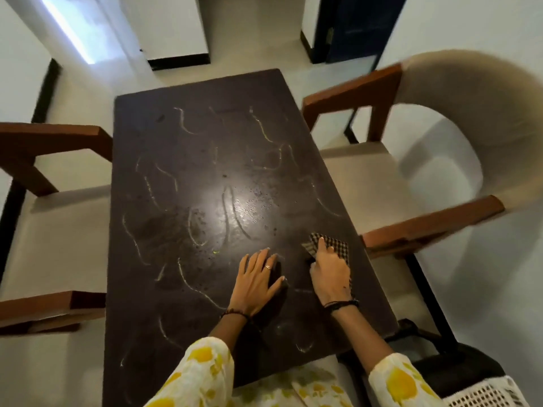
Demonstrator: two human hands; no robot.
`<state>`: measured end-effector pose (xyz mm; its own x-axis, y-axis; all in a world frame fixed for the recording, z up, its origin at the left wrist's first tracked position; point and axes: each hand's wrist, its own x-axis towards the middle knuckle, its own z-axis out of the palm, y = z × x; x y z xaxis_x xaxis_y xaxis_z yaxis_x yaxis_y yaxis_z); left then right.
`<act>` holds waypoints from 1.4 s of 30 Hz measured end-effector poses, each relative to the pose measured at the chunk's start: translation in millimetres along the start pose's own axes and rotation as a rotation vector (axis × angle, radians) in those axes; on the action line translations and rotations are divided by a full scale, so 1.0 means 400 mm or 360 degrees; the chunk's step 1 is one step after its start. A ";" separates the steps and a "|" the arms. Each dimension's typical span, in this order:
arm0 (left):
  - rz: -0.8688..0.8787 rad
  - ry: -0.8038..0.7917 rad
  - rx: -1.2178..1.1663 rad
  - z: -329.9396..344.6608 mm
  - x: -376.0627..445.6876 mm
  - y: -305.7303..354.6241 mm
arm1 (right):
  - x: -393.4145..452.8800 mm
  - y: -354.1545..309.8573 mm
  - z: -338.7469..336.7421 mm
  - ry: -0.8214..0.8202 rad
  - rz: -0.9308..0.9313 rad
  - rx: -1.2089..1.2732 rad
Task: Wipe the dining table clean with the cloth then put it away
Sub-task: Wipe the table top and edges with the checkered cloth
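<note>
Dark brown and glossy, the tabletop (205, 177) fills the middle of my head view, running away from me toward a pale floor. Pale wavy streaks (188, 227) are scattered across most of its surface, and small dark specks sit around a bright glare patch near the centre.

My left hand (257, 282) lies flat on the tabletop near my edge, fingers straight and spread, palm down, holding nothing. A ring shows on one finger and a dark bead bracelet sits at the wrist.

My right hand (330, 273) is just beside it, toward the right edge of the tabletop, pressing down on the checked cloth (335, 245). The fingers reach forward over the cloth with the index finger stretched out. The cloth lies flat against the surface and pokes out beyond the fingertips and along the right side of the hand. I cannot tell whether the thumb is tucked round its edge. A dark band circles this wrist.

Both sleeves are white with yellow print.

A wooden-armed chair (435, 177) with a pale curved back and seat stands close against the right side of the tabletop. Another chair (50, 218) with the same wooden arms stands on the left. A white woven basket (484, 392) shows at the lower right corner, next to something black.
</note>
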<state>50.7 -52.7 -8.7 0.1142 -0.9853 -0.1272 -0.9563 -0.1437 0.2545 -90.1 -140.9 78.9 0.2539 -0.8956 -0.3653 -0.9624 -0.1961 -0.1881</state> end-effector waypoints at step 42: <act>-0.1030 0.0756 -0.0281 -0.228 0.630 -1.255 | 1.207 -1.630 0.205 0.0183 -0.1291 -0.0257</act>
<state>584.0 -237.3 -81.2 0.7680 -0.6311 0.1087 -0.6105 -0.6702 0.4220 668.0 -412.8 -49.6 0.8712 -0.4850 -0.0759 -0.4892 -0.8448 -0.2166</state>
